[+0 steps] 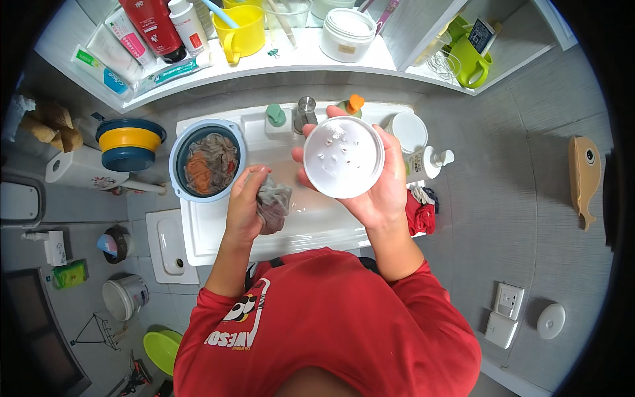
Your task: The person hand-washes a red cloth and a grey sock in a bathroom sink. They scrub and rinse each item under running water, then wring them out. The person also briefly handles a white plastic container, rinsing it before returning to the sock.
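Note:
My right hand (387, 188) holds up a round white lid (344, 165) over the white sink (297, 241), with the fingers curled round its rim. Small white bits or drops dot the lid's face. To its left, my left hand (243, 208) is closed on a bunched grey cloth (274, 206), which looks wet. A blue basin (174, 162) stands at the sink's left end, beside my left hand. Grey and orange-brown cloths (211, 169) lie crumpled in it.
A metal tap (305, 112), a green-topped dispenser (276, 118), a white round container (407, 132) and a pump bottle (423, 164) line the sink's back and right. Red cloth (420, 215) lies at the right edge. Tubes and a yellow cup (245, 33) fill the shelf (291, 63) above.

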{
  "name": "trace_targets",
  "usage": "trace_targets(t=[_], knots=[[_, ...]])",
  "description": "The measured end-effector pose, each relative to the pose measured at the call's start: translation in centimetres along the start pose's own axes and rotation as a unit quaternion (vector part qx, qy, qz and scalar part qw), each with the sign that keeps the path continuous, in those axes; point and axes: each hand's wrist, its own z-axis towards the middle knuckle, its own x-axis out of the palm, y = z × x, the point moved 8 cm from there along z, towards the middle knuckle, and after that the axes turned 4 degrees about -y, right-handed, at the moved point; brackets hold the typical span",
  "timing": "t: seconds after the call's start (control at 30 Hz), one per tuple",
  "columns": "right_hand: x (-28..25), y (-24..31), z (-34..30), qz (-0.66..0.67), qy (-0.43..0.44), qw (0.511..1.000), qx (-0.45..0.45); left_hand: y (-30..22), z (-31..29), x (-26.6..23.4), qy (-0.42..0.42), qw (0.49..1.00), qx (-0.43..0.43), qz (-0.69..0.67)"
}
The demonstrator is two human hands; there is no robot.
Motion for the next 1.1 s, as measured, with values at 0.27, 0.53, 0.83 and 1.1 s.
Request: trace_targets(t=[0.27,0.53,0.83,1.1], knots=[[-0.7,0.4,-0.3,-0.050,0.015,0.998,-0.028,0.6,-0.1,-0.2,-0.007,1.000,-0.015,-0.007],[-30.1,-2.1,-0.2,-0.104,-0.285,0.947,0.103,4.1,1.2,-5.3,-0.068,0.997,-0.044,0.010],[-49.8,-2.4,-1.1,-0.711,-0.488,0.493,0.119,7.6,1.5,-9.8,-0.072,0.990,-0.122,-0.005],[-48.9,-6.4,2.8,-0.882,-0.317,0.334,0.100,8.7,1.9,-8.7,-0.056,0.981,-0.178,-0.044]])
